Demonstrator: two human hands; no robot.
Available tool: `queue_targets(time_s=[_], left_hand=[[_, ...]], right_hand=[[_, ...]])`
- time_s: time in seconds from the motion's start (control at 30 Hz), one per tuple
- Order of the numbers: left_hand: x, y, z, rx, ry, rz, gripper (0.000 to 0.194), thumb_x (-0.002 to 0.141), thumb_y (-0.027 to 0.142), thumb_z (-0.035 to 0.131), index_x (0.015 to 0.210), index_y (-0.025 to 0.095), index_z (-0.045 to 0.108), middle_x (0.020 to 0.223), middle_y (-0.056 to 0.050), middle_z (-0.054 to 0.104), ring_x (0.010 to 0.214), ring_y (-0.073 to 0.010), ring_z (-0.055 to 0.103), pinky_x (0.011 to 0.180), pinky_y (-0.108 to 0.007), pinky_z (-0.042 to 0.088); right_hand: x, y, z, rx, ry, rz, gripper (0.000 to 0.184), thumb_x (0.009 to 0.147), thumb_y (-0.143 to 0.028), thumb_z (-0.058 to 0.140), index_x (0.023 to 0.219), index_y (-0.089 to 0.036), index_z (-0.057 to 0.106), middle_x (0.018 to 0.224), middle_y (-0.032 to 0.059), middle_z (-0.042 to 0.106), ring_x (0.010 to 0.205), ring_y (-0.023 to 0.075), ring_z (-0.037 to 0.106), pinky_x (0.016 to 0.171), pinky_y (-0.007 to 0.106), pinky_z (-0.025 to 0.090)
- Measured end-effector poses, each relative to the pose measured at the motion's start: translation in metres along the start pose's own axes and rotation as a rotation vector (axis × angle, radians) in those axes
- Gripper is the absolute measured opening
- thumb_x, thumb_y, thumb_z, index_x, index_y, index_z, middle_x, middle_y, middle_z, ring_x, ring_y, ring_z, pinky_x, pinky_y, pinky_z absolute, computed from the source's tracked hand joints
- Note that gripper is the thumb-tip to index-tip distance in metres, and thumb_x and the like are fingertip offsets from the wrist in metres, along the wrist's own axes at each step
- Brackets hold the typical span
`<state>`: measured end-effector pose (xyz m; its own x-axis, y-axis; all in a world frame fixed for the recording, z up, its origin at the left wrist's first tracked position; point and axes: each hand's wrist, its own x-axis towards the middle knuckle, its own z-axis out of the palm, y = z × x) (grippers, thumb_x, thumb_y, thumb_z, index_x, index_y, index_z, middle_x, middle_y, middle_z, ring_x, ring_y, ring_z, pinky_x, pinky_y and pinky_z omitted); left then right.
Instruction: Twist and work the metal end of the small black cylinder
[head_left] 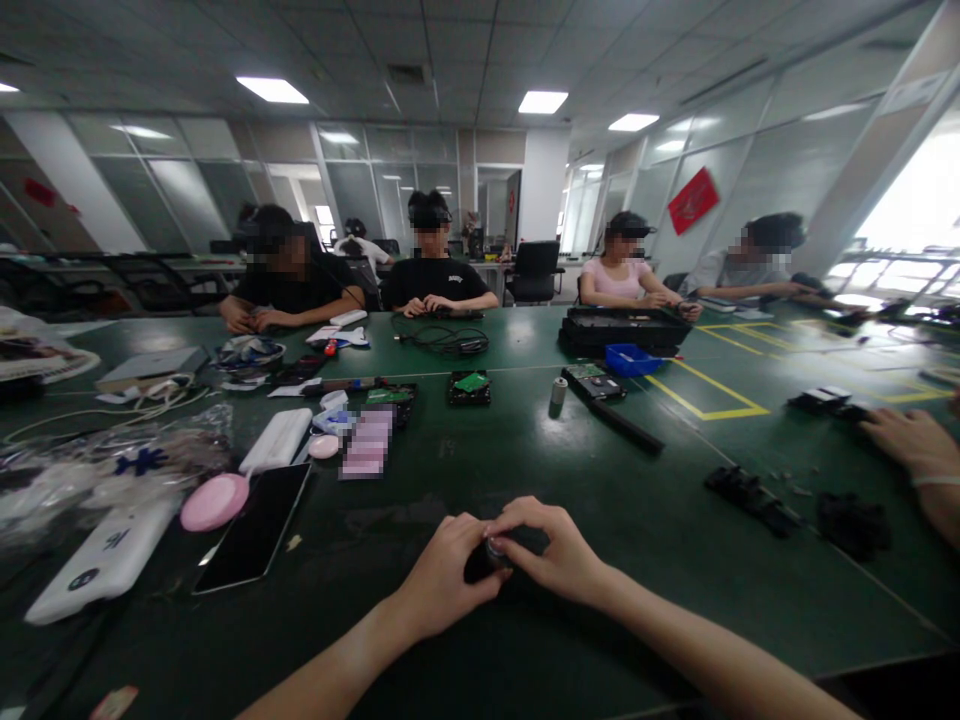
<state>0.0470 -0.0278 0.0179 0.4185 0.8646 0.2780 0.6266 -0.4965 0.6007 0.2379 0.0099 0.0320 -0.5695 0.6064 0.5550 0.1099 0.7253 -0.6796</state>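
Observation:
Just above the table's near middle, my left hand (448, 570) curls its thumb and fingers around a small round metallic object (495, 548). My right hand (556, 550) closes on the top of the same object, its thumb and index finger bent in from the right. Both sets of fingertips meet there and cover most of it, so its exact kind cannot be made out. Under the hands is the dark green tabletop (360, 640). A small silver cylinder (559, 391) stands upright farther up the table.
On the left lie a black tablet (255, 530), a pink disc (215, 502), a white power bank (105, 555) and plastic bags. Hard drives (592, 381), a black strip (626, 427) and a blue tray (634, 360) lie ahead. Several people sit opposite; another person's hand (911, 440) is at right.

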Motion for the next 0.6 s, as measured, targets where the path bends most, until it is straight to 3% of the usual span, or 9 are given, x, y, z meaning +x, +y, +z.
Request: queue_targets(time_s=[0.6], left_hand=[[-0.0017,-0.0034,0.0018,0.002,-0.004,-0.015,0.035,0.079,0.024,0.068,0.113,0.022,0.058,0.102,-0.005,0.064,0.093,-0.0231,0.057,0.082,-0.036,0.045]], right_hand=[[-0.0016,0.0037,0.0015,0.045,0.118,-0.058,0.022,0.082,-0.014,0.065,0.103,-0.022,0.065,0.094,0.0044,0.072,0.085,0.0179,0.067,0.079,0.033,0.054]])
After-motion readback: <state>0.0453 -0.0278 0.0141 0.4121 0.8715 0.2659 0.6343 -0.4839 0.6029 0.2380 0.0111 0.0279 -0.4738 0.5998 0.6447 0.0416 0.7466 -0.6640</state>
